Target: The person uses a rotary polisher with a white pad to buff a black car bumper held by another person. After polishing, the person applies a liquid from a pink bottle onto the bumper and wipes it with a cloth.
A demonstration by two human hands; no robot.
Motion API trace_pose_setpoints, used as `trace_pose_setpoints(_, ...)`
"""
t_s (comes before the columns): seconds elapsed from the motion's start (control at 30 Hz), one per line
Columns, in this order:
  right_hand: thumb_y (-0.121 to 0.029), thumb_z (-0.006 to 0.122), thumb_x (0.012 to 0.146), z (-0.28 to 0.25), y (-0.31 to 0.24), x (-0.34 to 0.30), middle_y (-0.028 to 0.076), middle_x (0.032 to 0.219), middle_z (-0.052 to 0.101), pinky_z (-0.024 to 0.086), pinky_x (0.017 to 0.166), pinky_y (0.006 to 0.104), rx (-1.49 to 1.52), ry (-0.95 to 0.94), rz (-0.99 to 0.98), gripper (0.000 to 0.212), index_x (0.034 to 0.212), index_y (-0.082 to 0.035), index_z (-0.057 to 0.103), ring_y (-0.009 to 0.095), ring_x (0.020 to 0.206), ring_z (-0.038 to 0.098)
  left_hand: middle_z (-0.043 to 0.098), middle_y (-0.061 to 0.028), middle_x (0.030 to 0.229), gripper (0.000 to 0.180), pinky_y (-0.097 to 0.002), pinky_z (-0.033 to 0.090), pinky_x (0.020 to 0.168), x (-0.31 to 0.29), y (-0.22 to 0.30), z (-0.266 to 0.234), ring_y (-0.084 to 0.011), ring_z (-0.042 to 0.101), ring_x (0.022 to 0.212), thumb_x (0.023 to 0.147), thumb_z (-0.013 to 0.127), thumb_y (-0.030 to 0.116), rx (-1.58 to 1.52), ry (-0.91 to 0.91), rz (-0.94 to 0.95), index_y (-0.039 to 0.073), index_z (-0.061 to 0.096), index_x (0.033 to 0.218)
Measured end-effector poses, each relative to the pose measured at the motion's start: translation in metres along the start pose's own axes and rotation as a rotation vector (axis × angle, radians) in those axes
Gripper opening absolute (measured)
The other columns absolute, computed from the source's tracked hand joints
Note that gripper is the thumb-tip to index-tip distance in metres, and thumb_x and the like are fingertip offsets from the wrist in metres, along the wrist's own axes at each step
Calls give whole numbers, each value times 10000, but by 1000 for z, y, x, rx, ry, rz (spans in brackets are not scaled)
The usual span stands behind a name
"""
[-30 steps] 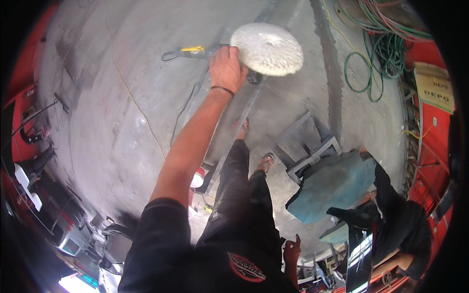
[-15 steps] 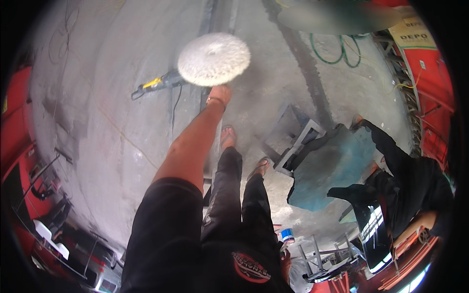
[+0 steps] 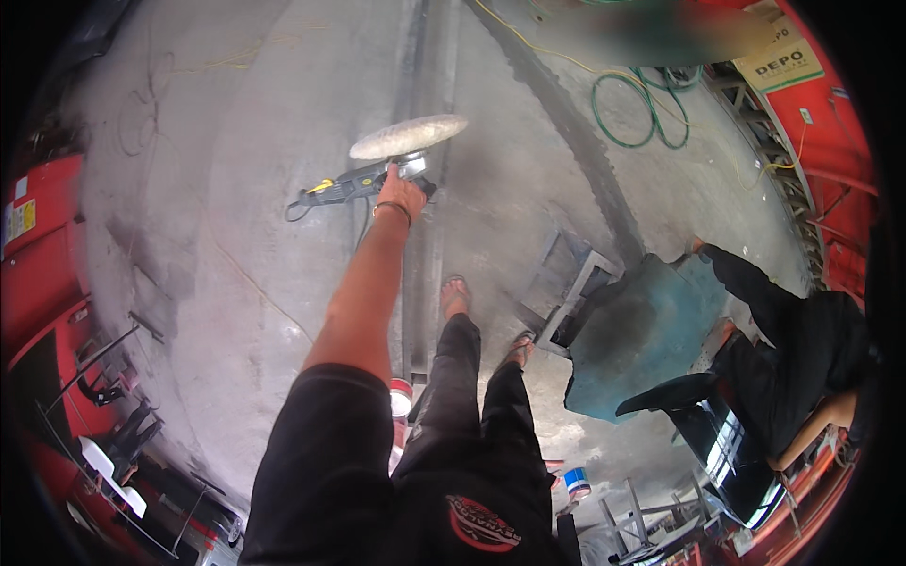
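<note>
My left hand [image 3: 404,196] is stretched out ahead of me, its fingers closed around the head end of a corded polisher [image 3: 344,187]. The tool has a dark grey body with a yellow part and a silver head. Its round, whitish fluffy pad [image 3: 411,137] faces up and away from me, seen nearly edge-on above my hand. The body points out to the left, with a cord loop at its rear end. No part of my right hand shows.
A bluish-green sheet [image 3: 651,330] lies right of my feet beside a grey metal frame [image 3: 576,292]. Another person in black [image 3: 783,368] sits at the right by a glossy black panel [image 3: 727,453]. A coiled green hose [image 3: 628,111] and yellow cord cross the far floor.
My left hand has tilted the polisher, so its pad went from showing its broad face to nearly edge-on. The polisher sits slightly lower in view. My view has shifted slightly.
</note>
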State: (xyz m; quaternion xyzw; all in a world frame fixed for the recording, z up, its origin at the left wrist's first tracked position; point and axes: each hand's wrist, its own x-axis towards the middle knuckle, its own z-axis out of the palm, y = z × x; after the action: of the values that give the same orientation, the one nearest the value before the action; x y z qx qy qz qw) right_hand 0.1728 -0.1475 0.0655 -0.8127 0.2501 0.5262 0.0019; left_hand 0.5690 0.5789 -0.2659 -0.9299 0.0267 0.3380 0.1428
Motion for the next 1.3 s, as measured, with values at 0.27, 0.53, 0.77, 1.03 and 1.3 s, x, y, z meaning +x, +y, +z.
trace_pose_setpoints(0.27, -220, 674, 1018, -18, -32, 57, 243, 1312, 724, 589, 975, 508, 76, 103, -199, 568, 1562, -133, 539, 425, 1201, 731, 828, -73, 1191, 309, -538, 363, 1228, -168, -150, -36, -254, 762, 1196, 905, 792, 372, -136, -226, -76, 183, 839, 1145)
trace_pose_setpoints(0.53, -242, 683, 1013, -33, -13, 111, 253, 1273, 735, 595, 963, 507, 94, 132, -382, 584, 1567, -135, 530, 431, 1173, 740, 815, -90, 1262, 528, -559, 300, 1289, -437, -95, 71, -260, 729, 1278, 915, 697, 569, -497, -371, -842, 164, 834, 1225)
trace_pose_setpoints(0.77, -261, 690, 1009, -44, 64, 187, 262, 1238, 744, 600, 953, 506, 9, 135, -512, 599, 1570, -138, 522, 435, 1149, 747, 771, -61, 1377, 570, -571, 252, 1344, -726, 101, 128, -236, 723, 1301, 925, 715, 530, -536, -800, -1056, 162, 776, 1355)
trace_pose_setpoints(1.03, -282, 699, 1005, -75, 155, 327, 272, 1199, 754, 605, 942, 505, -381, 98, -603, 616, 1575, -140, 513, 441, 1121, 756, 800, -40, 1325, 564, -583, 382, 1219, -911, 459, 194, -203, 737, 1288, 877, 720, 567, -788, -1021, -982, 186, 817, 1281)
trace_pose_setpoints(1.3, -258, 640, 1061, -122, -29, 174, 139, 1256, 752, 612, 864, 381, -66, -218, -851, 712, 1709, -117, 380, 194, 926, 733, 781, -59, 1371, 632, -556, 421, 1183, -915, 765, 136, -234, 707, 1331, 883, 760, 646, -1452, -1090, -1195, 197, 801, 1325)
